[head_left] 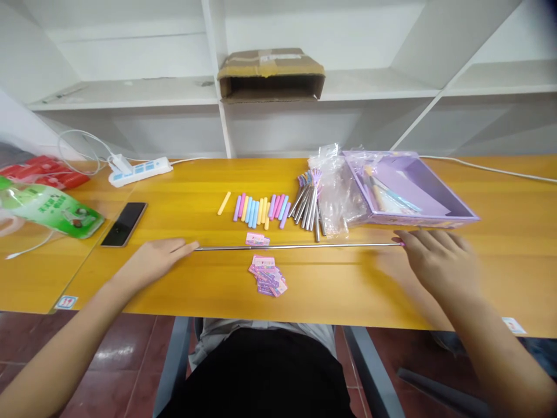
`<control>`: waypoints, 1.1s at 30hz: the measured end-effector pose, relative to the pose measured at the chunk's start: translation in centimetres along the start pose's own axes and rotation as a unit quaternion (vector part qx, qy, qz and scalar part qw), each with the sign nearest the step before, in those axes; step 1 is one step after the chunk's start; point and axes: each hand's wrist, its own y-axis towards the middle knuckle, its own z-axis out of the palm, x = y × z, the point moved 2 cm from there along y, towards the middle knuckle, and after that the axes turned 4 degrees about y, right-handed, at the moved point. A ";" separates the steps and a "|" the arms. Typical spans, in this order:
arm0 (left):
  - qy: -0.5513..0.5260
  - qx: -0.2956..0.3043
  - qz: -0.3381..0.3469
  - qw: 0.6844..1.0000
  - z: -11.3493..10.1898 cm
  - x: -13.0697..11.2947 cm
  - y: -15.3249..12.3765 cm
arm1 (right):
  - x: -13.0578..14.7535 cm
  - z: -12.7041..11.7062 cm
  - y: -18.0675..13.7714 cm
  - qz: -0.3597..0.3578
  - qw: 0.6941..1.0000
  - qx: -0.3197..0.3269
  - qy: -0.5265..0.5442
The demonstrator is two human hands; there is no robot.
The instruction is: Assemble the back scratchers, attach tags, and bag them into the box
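A long thin metal rod (300, 247) lies stretched across the yellow table (500, 278). My left hand (152, 261) pinches its left end and my right hand (435, 261) holds its right end. Just behind the rod sits a small pink label (256, 238), and a pile of pink labels (267, 276) lies in front of it. Farther back are a row of pastel sleeves (259, 209) and a bundle of short metal rods (308, 203).
A purple tray (452, 215) with plastic bags (335, 191) stands at the back right. On the left lie a black phone (124, 223), a white power strip (139, 170), and a green packet (47, 209). A cardboard box (270, 75) rests on the white shelf behind.
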 end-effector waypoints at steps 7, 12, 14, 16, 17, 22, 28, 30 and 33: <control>0.025 -0.015 0.010 1.000 0.1 -1.4 -0.4 | 1.2 -0.2 -0.8 0.001 0.998 -0.018 0.053; 0.017 -0.068 0.038 0.997 0.3 -1.6 -0.2 | 1.3 0.5 -1.3 0.006 1.000 0.019 0.024; 0.019 -0.079 0.040 0.996 0.5 -1.7 0.0 | 1.4 1.0 -1.4 0.010 0.999 0.032 0.014; 0.025 -0.078 0.041 0.996 0.8 -1.8 0.1 | 1.5 1.3 -1.3 0.009 0.999 0.047 0.019; 0.027 -0.076 0.042 0.996 0.9 -1.8 0.2 | 1.7 1.4 -1.2 0.005 0.998 0.056 0.027; 0.025 -0.078 0.038 0.996 1.2 -2.0 0.3 | 2.5 0.9 0.1 -0.005 0.998 0.047 0.033; 0.047 -0.093 0.072 0.992 3.2 -5.9 3.0 | 8.7 -1.2 3.8 -0.038 0.994 0.066 0.073; 0.044 -0.095 0.091 0.990 4.0 -8.4 4.6 | 13.0 -2.0 5.3 -0.053 0.992 0.088 0.074; 0.040 -0.084 0.109 0.990 4.7 -12.7 6.8 | 20.2 -3.0 7.4 -0.131 0.985 0.055 0.100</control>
